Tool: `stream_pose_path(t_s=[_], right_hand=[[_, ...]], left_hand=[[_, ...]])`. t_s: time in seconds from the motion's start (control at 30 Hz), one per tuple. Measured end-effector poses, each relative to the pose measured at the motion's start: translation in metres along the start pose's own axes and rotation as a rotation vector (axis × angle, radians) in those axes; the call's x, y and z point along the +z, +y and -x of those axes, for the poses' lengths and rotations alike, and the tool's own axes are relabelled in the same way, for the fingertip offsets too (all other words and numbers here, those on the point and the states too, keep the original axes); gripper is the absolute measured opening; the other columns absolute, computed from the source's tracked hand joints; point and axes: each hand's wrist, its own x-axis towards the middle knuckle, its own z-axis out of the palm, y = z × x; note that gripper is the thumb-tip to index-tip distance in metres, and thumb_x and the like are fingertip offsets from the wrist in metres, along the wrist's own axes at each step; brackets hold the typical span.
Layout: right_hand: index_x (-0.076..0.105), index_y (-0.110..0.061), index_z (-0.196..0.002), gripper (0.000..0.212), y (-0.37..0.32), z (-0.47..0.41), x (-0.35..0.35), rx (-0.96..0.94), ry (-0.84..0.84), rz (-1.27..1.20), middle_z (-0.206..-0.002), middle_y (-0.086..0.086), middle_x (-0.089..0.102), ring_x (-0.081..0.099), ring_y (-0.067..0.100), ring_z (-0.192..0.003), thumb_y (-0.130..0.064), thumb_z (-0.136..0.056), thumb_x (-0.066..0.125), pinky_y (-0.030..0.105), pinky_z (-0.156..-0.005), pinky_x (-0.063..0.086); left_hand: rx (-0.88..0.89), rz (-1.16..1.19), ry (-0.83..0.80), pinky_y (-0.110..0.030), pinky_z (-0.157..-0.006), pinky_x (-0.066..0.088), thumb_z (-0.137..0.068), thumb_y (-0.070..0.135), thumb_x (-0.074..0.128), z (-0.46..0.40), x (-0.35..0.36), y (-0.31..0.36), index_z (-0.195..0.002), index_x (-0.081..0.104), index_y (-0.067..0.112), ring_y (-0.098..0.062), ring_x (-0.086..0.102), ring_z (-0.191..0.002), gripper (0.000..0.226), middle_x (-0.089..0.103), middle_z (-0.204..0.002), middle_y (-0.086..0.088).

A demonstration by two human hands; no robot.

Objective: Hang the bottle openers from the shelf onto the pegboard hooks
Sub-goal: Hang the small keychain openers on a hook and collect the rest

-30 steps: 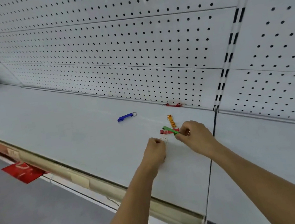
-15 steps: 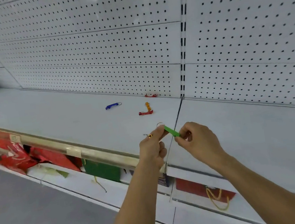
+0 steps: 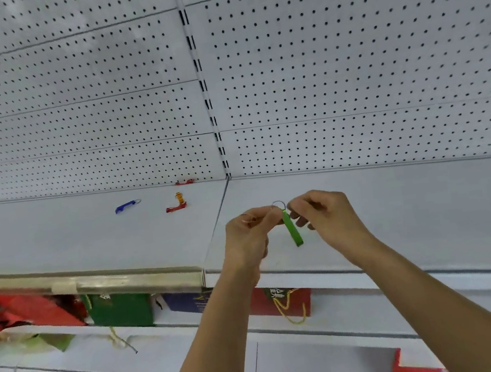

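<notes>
A green bottle opener (image 3: pixel 292 230) hangs straight down from its thin metal key ring (image 3: pixel 278 204), held up in front of the shelf. My left hand (image 3: pixel 250 237) and my right hand (image 3: pixel 326 217) both pinch the ring from either side. On the white shelf (image 3: pixel 56 240) further back lie a blue opener (image 3: pixel 125 206), a red opener (image 3: pixel 175 208), an orange one (image 3: pixel 179 197) touching it, and another red opener (image 3: pixel 184 182) against the pegboard (image 3: pixel 346 61). No hooks show on the pegboard.
A black slotted upright (image 3: pixel 200 75) splits the pegboard into two panels. The shelf's front rail (image 3: pixel 93 281) runs along the left. Below it sit red, green and blue gift bags (image 3: pixel 119 309).
Both hands have lifted the green opener off the shelf and moved right and up. The opener has swung from lying slanted to hanging vertically by its ring. My view has tilted upward.
</notes>
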Motion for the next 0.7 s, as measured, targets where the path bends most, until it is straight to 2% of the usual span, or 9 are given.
stream_pose_path(t_s=[0.13,0.3,0.37,0.43,0.5,0.6,0.7], right_hand=[[0.072,-0.01,-0.084,0.011,-0.001,0.015,-0.054,0.023,0.026,-0.045,-0.075,-0.002,0.072,0.066,0.008,-0.066,-0.014,-0.089,0.062,0.026,-0.068,0.053],[0.07,-0.009,-0.082,0.011,0.004,0.029,-0.125,0.021,0.06,-0.024,-0.073,-0.001,0.07,0.064,0.006,-0.065,-0.012,-0.088,0.062,0.029,-0.068,0.053],[0.07,-0.011,-0.079,0.012,0.009,0.035,-0.161,0.021,0.094,-0.025,-0.075,0.0,0.07,0.065,0.007,-0.067,-0.012,-0.089,0.062,0.027,-0.068,0.053],[0.069,-0.011,-0.079,0.013,0.013,0.04,-0.196,0.018,0.126,-0.043,-0.077,0.002,0.07,0.067,0.01,-0.069,-0.012,-0.089,0.061,0.029,-0.07,0.054],[0.069,-0.009,-0.08,0.013,0.017,0.045,-0.23,0.014,0.154,-0.065,-0.079,0.003,0.071,0.068,0.011,-0.072,-0.012,-0.09,0.06,0.031,-0.073,0.055],[0.068,-0.008,-0.081,0.014,0.019,0.052,-0.278,0.003,0.187,-0.118,-0.086,0.008,0.074,0.067,0.015,-0.076,-0.015,-0.09,0.061,0.032,-0.077,0.056],[0.068,-0.011,-0.08,0.014,0.02,0.059,-0.321,-0.024,0.213,-0.136,-0.087,0.009,0.074,0.066,0.012,-0.073,-0.016,-0.091,0.061,0.032,-0.078,0.056]], left_hand=[[0.061,-0.073,-0.088,-0.019,-0.038,0.023,-0.09,0.017,0.066,0.013,0.051,0.007,-0.097,0.071,0.001,-0.008,0.023,-0.039,0.018,0.054,-0.042,0.012],[0.074,-0.098,-0.165,-0.019,-0.039,0.024,-0.089,0.015,0.068,0.024,0.119,0.01,-0.096,0.071,0.002,-0.007,0.024,-0.039,0.016,0.054,-0.042,0.012],[0.055,-0.08,-0.184,-0.019,-0.041,0.027,-0.09,0.017,0.066,0.033,0.154,0.01,-0.097,0.071,0.005,-0.008,0.028,-0.041,0.015,0.062,-0.053,0.009],[0.02,-0.082,-0.182,-0.02,-0.046,0.033,-0.092,0.019,0.064,0.041,0.187,0.011,-0.1,0.069,0.009,-0.011,0.035,-0.048,0.014,0.072,-0.076,-0.002],[-0.028,-0.107,-0.188,-0.023,-0.053,0.037,-0.093,0.016,0.06,0.046,0.217,0.011,-0.103,0.065,0.011,-0.014,0.04,-0.058,0.013,0.071,-0.09,-0.007],[-0.098,-0.079,-0.198,-0.027,-0.06,0.038,-0.092,0.005,0.052,0.054,0.259,0.01,-0.11,0.057,0.008,-0.016,0.044,-0.064,0.019,0.061,-0.092,-0.013],[-0.146,0.013,-0.186,-0.026,-0.057,0.04,-0.096,0.007,0.04,0.063,0.298,0.01,-0.115,0.056,0.004,-0.015,0.048,-0.063,0.025,0.063,-0.089,-0.012]])
